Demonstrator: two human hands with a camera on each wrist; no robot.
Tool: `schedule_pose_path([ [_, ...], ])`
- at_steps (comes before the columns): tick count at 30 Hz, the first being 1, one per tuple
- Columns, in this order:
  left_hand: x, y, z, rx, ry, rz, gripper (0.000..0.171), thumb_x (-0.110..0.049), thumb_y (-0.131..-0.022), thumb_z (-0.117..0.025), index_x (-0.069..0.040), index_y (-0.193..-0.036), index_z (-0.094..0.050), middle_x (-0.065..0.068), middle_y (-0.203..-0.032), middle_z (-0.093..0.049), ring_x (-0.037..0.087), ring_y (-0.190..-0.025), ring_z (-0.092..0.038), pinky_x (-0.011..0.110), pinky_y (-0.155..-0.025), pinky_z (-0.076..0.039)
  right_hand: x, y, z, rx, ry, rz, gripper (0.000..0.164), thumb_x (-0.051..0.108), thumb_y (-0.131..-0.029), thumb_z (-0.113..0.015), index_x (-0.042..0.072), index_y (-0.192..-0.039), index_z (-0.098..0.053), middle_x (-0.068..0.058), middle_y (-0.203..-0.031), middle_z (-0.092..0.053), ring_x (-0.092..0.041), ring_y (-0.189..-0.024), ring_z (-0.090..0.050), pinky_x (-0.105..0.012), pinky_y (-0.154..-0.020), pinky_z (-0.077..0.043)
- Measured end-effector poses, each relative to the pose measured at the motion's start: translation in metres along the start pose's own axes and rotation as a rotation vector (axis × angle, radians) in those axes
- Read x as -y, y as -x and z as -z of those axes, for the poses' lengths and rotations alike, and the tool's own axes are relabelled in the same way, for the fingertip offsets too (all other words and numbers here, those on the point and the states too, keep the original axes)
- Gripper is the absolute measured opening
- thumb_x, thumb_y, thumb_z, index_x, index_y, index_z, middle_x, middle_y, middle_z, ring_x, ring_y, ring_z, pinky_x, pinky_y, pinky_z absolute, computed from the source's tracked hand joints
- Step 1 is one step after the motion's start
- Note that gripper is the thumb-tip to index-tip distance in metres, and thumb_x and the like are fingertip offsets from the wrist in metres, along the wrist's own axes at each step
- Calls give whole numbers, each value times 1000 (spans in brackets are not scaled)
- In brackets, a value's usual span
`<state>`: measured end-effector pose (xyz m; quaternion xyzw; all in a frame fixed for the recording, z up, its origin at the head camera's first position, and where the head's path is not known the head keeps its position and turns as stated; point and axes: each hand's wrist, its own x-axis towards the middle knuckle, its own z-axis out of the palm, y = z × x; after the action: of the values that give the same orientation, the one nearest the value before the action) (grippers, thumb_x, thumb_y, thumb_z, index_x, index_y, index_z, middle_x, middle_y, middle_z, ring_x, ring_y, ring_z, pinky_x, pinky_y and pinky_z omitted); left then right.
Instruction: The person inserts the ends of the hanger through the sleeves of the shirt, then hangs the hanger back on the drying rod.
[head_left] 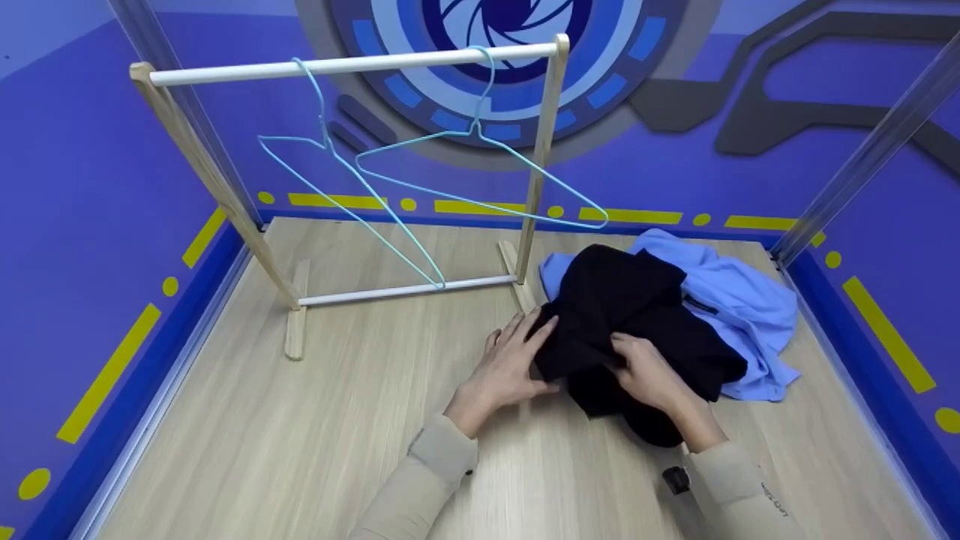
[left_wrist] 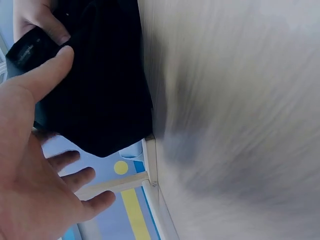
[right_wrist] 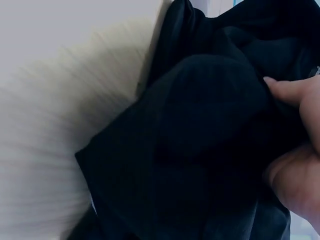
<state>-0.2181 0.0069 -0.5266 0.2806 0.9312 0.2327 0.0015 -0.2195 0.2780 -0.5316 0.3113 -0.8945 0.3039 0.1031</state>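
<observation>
A crumpled black garment (head_left: 622, 315) lies bunched on the right side of the wooden surface, overlapping a light blue garment (head_left: 750, 300). At its left edge is my left hand (head_left: 510, 364), fingers spread and fingertips right at the cloth. The left wrist view shows that hand's thumb (left_wrist: 55, 67) against the dark fabric, beside a printed label (left_wrist: 25, 55) at the garment's edge. My right hand (head_left: 652, 375) grips a fold of the black cloth near its middle. In the right wrist view, its thumb and fingers (right_wrist: 295, 170) sink into the fabric, which hides the fingertips.
A clothes rack (head_left: 360, 61) with wooden legs stands at the back left. Two light teal wire hangers, a left hanger (head_left: 375, 195) and a right hanger (head_left: 487, 202), hang from its bar. Purple-blue walls (head_left: 67, 187) enclose the wooden surface (head_left: 315, 435) at back and sides.
</observation>
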Motion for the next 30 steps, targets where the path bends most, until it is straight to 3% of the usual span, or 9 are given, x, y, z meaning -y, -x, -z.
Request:
schedule_pose_path([
  [7,3,-1,-2,-42,-8,-75,76,-52,-86,-78,-20,-151,-53,5,-167,-28,27,-153,-22,61,-111,-30,2,-3,-4,53,-122,60,26,-13,-87,-70,8,-103,-76,0,-107,-70,-20,-99,-67,-41,-86,-55],
  [13,3,-2,-3,-37,18,-74,61,-53,-91,-74,-13,-136,-65,3,-160,-42,24,-148,-34,60,-112,-28,7,-3,-2,28,-107,55,30,-12,-84,-73,9,-105,-76,1,-107,-71,-18,-100,-67,-41,-85,-56],
  [17,3,-2,-2,-49,15,-42,62,-54,-93,-70,-10,-137,-65,2,-153,-51,20,-144,-41,56,-112,-29,11,-3,1,-29,-22,52,27,-9,-82,-79,11,-99,-74,3,-99,-69,-16,-93,-68,-40,-79,-56],
  [22,5,-3,-2,-114,43,-34,49,-46,-94,-71,-12,-129,-69,1,-136,-65,17,-131,-55,51,-108,-36,16,-5,6,-137,169,22,26,-2,-76,-88,8,-93,-71,-2,-87,-67,-22,-83,-68,-43,-72,-56],
  [27,7,-4,-1,-162,109,-30,35,-38,-91,-72,-11,-114,-70,1,-113,-74,18,-107,-68,44,-101,-42,18,-6,11,-255,302,-61,43,2,-70,-93,1,-107,-72,-15,-104,-69,-36,-97,-65,-52,-79,-53],
  [30,8,-3,0,-171,131,-13,37,-37,-91,-71,-8,-114,-70,3,-110,-75,22,-100,-69,42,-95,-45,17,-5,14,-253,330,-153,54,12,-71,-95,1,-116,-69,-19,-116,-64,-41,-107,-58,-58,-85,-47],
])
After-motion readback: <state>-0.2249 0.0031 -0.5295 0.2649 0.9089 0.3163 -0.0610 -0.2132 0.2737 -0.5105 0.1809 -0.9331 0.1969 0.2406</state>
